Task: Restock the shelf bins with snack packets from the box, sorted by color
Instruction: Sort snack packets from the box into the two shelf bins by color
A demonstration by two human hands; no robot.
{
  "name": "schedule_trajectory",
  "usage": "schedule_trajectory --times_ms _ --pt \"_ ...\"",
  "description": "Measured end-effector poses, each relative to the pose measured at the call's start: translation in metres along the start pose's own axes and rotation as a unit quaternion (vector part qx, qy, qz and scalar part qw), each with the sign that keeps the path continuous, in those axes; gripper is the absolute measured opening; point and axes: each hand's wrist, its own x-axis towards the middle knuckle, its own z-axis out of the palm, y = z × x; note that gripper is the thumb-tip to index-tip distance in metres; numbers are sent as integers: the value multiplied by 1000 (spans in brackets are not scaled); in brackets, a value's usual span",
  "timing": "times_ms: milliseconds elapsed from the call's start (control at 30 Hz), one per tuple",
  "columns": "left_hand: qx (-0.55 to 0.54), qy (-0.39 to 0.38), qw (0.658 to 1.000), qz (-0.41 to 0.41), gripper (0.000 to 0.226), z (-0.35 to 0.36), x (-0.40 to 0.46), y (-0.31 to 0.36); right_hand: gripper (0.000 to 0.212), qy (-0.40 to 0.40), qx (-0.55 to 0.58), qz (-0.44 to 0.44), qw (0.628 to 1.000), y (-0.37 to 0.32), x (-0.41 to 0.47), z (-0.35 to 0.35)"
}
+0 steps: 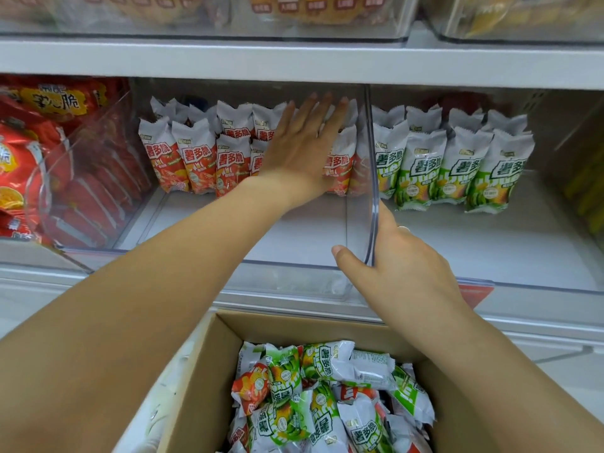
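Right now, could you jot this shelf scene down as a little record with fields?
left hand: flat, fingers straight, pressing the red packets back in the middle bin
right hand: gripping the clear divider between the bins
green packets: standing upright in the right bin
box: open, below the shelf, holding mixed red and green packets
front of both bins: bare

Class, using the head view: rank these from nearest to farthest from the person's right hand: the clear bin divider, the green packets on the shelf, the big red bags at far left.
1. Clear bin divider: the right hand grips its front edge.
2. Green packets on the shelf: standing behind and right of the hand.
3. Big red bags: far left, beyond the left hand.
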Motion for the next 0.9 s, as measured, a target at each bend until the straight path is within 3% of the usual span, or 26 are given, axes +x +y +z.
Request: schedule_trajectory --times_ms 100,167,267,400,467,533,633,900 --pt "-83 61 993 -56 67 -22 -22 -29 70 -4 1 -4 1000 1 -1 -1" --pt "-68 53 992 -88 49 -27 -38 -59 70 -4 1 -3 1000 1 -1 0" --pt "-44 -30 994 -97 39 -28 -60 -93 71 -1 2 -2 1000 0 0 0" --pt "-57 -210 976 -31 24 -16 -70 -93 70 13 -3 0 1000 -1 0 2" --pt "-117 -275 954 -20 22 -4 -68 -84 71 19 -5 1 1000 0 0 3" --pt "-156 -287 945 -23 27 10 -65 -77 72 23 -7 2 1000 0 0 3" --pt "-140 -283 948 -31 34 20 -60 -73 70 28 -12 0 1000 1 1 4" --pt "-72 -291 954 -19 26 19 -55 -67 72 39 -17 2 999 1 0 5"
